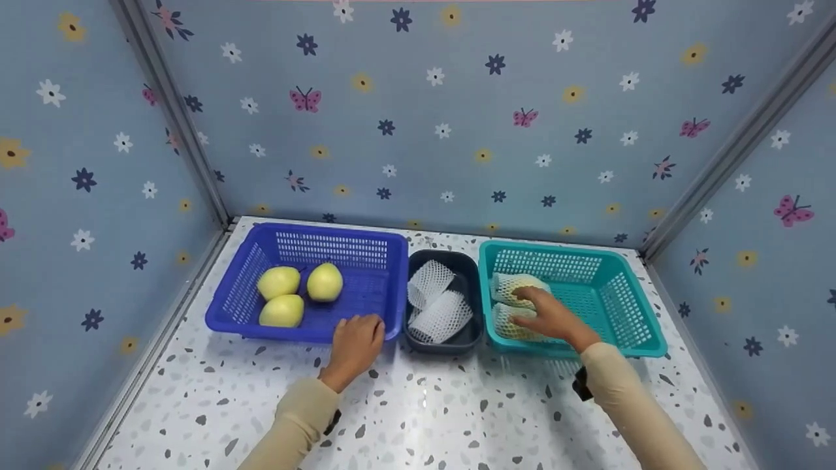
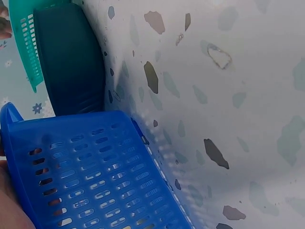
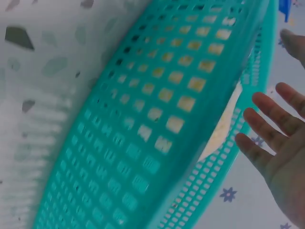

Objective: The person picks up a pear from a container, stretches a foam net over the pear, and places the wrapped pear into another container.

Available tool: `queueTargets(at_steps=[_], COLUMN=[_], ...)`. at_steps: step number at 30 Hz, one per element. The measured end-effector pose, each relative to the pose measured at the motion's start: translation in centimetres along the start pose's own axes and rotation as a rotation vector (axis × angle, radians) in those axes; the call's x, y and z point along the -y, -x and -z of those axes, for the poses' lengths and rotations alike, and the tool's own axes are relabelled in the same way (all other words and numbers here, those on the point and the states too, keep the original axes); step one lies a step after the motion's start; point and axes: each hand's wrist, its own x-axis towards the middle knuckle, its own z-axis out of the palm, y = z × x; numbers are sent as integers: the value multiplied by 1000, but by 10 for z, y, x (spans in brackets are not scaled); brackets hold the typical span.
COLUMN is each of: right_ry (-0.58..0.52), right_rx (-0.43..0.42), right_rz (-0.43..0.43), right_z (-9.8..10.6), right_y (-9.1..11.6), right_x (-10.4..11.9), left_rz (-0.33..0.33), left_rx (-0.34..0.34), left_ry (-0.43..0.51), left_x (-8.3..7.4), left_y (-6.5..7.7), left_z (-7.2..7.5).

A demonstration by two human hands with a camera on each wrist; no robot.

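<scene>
In the head view, my right hand (image 1: 548, 316) hovers over the teal basket (image 1: 630, 313), thumb and fingers spread apart around nothing. Below it lie two yellow pears in white foam nets, the back one (image 1: 506, 287) and the front one (image 1: 506, 323). The right wrist view shows the same hand (image 3: 281, 138) above the basket rim with separated fingers. My left hand (image 1: 358, 346) rests loosely at the front rim of the blue basket (image 1: 366, 261), with its fingertips hidden behind the front wall. Three bare yellow pears, one of them upright (image 1: 324, 282), lie inside that basket.
Between the baskets stands a dark grey bin (image 1: 467, 274) with several loose white foam nets (image 1: 444, 316). All three containers stand on a speckled white table (image 1: 418, 405). A patterned back wall (image 1: 418, 156) rises close behind them, and side walls flank the table.
</scene>
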Motion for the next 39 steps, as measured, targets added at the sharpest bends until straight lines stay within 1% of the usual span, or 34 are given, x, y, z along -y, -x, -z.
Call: queueTargets(at_steps=[3, 5, 6, 11, 13, 17, 25, 30, 33, 39], right_ry=[-49, -44, -23, 156, 207, 277, 403, 427, 429, 441], right_rx=[-79, -129, -154, -303, -365, -440, -492, -498, -498, -489], right_rz=[45, 66, 72, 69, 95, 142, 192, 208, 204, 176], right_z=[-13, -25, -31, -61, -69, -80, -91, -94, -94, -95], right_y=[5, 9, 11, 18, 19, 18, 17, 16, 16, 17], right_x=[8, 12, 13, 19, 19, 19, 16, 14, 13, 11], left_rz=[7, 7, 8, 14, 22, 27, 11, 12, 6, 19], left_rx=[2, 1, 3, 16, 22, 24, -6, 1, 20, 100], left_ry=[-6, -13, -14, -21, -19, -20, -17, -11, 6, 30], left_x=[0, 0, 0, 0, 0, -1, -1, 0, -1, -2], left_y=[0, 0, 0, 1, 1, 2, 3, 1, -1, -4], left_z=[0, 0, 0, 0, 1, 2, 3, 5, 7, 11])
